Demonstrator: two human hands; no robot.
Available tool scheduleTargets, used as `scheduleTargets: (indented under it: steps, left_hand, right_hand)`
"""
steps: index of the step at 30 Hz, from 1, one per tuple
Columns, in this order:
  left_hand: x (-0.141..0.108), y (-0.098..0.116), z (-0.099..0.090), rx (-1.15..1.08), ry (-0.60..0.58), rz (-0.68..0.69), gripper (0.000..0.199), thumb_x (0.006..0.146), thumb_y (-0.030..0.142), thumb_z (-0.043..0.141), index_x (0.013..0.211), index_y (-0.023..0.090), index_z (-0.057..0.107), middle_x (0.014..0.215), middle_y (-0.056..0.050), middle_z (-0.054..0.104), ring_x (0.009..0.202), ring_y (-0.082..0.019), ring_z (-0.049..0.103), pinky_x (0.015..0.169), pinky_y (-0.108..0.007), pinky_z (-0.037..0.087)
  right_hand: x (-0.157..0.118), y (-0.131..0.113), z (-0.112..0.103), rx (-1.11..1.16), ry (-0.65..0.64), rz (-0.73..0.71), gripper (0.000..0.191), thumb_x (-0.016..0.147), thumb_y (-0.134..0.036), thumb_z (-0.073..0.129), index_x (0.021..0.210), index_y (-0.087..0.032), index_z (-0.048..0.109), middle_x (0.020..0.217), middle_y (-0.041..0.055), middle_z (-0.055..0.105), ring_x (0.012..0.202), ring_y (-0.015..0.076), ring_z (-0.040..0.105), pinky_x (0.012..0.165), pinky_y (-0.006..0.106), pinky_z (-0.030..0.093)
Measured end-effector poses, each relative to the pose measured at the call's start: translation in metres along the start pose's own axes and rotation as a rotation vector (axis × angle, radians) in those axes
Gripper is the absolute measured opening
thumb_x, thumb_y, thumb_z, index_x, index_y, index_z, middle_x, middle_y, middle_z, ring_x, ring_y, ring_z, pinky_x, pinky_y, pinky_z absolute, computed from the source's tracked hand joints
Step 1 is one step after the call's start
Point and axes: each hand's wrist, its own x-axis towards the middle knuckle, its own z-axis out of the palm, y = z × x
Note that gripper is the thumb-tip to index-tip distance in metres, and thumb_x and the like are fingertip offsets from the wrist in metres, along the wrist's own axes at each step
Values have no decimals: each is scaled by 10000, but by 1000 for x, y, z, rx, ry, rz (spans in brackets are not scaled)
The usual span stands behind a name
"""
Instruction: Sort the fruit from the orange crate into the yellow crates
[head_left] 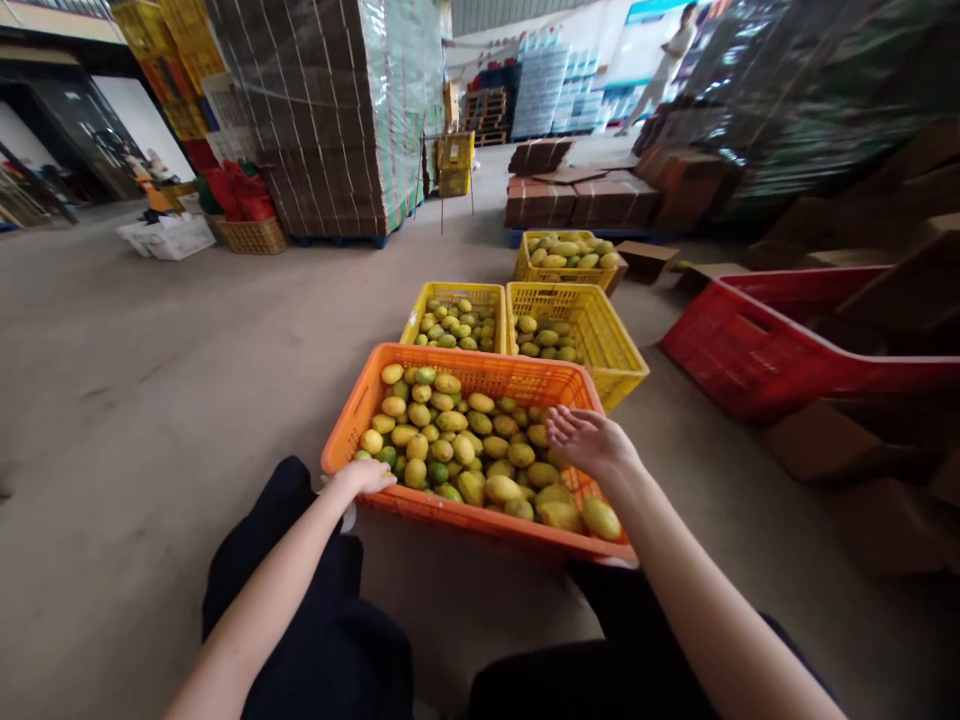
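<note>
An orange crate [480,515] stands between my knees, filled with yellow-green fruit [452,421]. My left hand [369,476] rests at the crate's near left corner, its fingers reaching over the rim beside the fruit. Whether those fingers grip anything is too small to tell. Above the fruit on the crate's right side, my right hand [589,437] has its palm turned up and its fingers stretched out, with nothing in it. Just behind are two yellow crates, the left one [465,291] and the right one [611,345], both with similar fruit inside.
A third yellow crate [562,275] of fruit sits farther back. At the right are a red crate [727,350] and cardboard boxes [825,440]. Stacked flat cardboard [615,200] and a wrapped pallet load [315,120] stand behind. A person [669,65] is at the far back right.
</note>
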Motion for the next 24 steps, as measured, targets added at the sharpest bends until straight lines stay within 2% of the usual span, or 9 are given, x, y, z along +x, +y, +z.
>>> scheduleTargets:
  steps: [4,8,10,14,18,21,24]
  left_hand:
    - [8,6,10,-83,-34,-6,407,902,484,414,901,194,699,1127,-110,704,1126,-288,605,1019,-381,391]
    - [26,6,12,-220,-31,-22,230,841,382,529,848,223,695,1051,-33,727,1028,-223,637,952,-304,441]
    - [42,3,8,-291,25,-60,149,801,322,578,814,213,679,984,-33,732,989,-221,644,927,-302,456]
    - [88,-3,-14,-433,286,-148,104,795,274,603,813,172,607,1003,-108,701,1140,-281,588,974,-340,424]
    - [142,-3,-46,-472,511,-297,234,792,245,628,991,143,560,1218,-211,622,1323,-353,452,1025,-396,388]
    - [182,-1,-64,-413,571,-440,418,744,196,685,1120,113,521,1334,-288,536,1349,-399,423,1043,-454,377]
    - [215,-2,-68,-384,577,-512,542,718,168,730,1191,77,482,1345,-323,514,1321,-400,464,1018,-429,413]
  right_hand:
    - [-15,1,6,101,-54,-12,198,774,-67,450,881,-183,571,685,49,646,565,161,591,496,253,505]
    - [-23,10,5,152,-18,21,195,747,-47,461,825,-196,558,550,17,561,489,153,532,441,245,469]
    - [-24,14,5,150,-6,33,190,736,-44,470,806,-198,557,539,21,561,484,155,526,428,243,458]
    - [-24,18,9,149,-50,34,153,739,-61,491,751,-194,564,545,26,578,479,144,528,426,231,460]
    - [-28,23,9,159,-43,24,91,717,-88,553,712,-170,591,566,32,601,506,128,557,463,214,486]
    - [-30,23,7,165,-67,41,59,645,-119,655,684,-148,620,587,25,608,538,116,573,499,203,508]
    - [-32,12,5,173,17,53,88,588,-123,691,659,-134,639,590,21,601,545,108,571,505,198,517]
